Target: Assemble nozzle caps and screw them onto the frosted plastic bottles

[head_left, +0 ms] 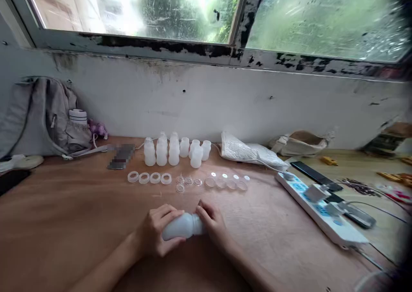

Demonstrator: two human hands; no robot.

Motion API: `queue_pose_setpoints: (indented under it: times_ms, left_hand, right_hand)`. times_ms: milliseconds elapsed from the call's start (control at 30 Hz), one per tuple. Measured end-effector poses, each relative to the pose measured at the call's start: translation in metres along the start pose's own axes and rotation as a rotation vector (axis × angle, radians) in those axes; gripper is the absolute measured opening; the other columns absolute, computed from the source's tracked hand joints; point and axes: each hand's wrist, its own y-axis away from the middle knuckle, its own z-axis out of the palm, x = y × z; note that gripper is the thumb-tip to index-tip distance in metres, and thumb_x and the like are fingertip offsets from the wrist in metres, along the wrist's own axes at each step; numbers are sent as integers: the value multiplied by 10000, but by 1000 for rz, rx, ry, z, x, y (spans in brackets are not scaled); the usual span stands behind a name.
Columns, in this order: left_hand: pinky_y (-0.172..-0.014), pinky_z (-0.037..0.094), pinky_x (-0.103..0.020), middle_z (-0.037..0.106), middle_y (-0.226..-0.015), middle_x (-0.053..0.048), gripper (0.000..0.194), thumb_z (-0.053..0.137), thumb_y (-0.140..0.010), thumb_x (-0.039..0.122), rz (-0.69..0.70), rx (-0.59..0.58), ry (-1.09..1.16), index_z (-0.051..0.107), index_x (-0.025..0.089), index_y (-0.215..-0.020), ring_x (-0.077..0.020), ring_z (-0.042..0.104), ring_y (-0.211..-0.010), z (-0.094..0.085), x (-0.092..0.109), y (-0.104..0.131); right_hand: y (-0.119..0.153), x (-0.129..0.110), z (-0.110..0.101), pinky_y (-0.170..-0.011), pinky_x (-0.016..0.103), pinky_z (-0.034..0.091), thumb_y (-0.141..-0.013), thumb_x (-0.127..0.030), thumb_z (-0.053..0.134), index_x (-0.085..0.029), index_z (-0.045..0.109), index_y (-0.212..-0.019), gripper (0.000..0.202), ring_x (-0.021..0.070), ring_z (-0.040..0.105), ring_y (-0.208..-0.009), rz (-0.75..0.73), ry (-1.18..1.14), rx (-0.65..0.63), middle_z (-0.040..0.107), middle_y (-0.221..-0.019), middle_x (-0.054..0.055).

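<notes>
A translucent white plastic bottle [180,226] lies on its side between my hands, low over the table's front middle. My left hand [162,227] wraps round its wide body at the left. Closed on the neck end at the right is my right hand [210,221], which hides the bottle's mouth. Beyond the hands lie a row of white rings [155,178], a cluster of clear silicone-looking discs [188,180], and round translucent caps [221,183] with small white discs behind them. Further back stand several white bottles [161,151] and shorter white cups [196,156].
A power strip [322,210] with plugged-in chargers lies at the right, beside dark phones [313,175]. White plastic bags [246,148] and a beige pouch [299,142] rest against the wall. At the left are a grey backpack [41,116] and a blurred-out dark item [121,156].
</notes>
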Motion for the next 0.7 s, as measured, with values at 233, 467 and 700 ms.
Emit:
queue_pose_setpoints:
  times_ms: [233,467,700]
  left_hand:
    - [-646,494,-317,611,-897,-92,475,619,-691,304,7,29,-16,470,162,-1119,-202,580,-761,5,3,3]
    - [-657,491,-335,604,-896,-99,487,638,-678,280,-21,44,16,468,154,-1116,-207,572,-759,6,6,5]
    - [-659,493,-339,605,-898,-100,481,632,-687,278,-13,24,7,460,154,-1118,-210,570,-759,7,7,3]
  right_hand:
    - [5,-4,3,-470,214,282,-785,-348,426,-176,386,-540,302,94,366,-491,9,-30,22,381,-513,-35]
    - [8,-13,2,-467,222,271,-781,-351,406,-180,375,-531,304,95,353,-480,5,-28,16,373,-505,-35]
    - [8,-13,2,-467,224,271,-800,-350,394,-183,363,-535,315,95,350,-484,-1,-26,-10,349,-509,-40]
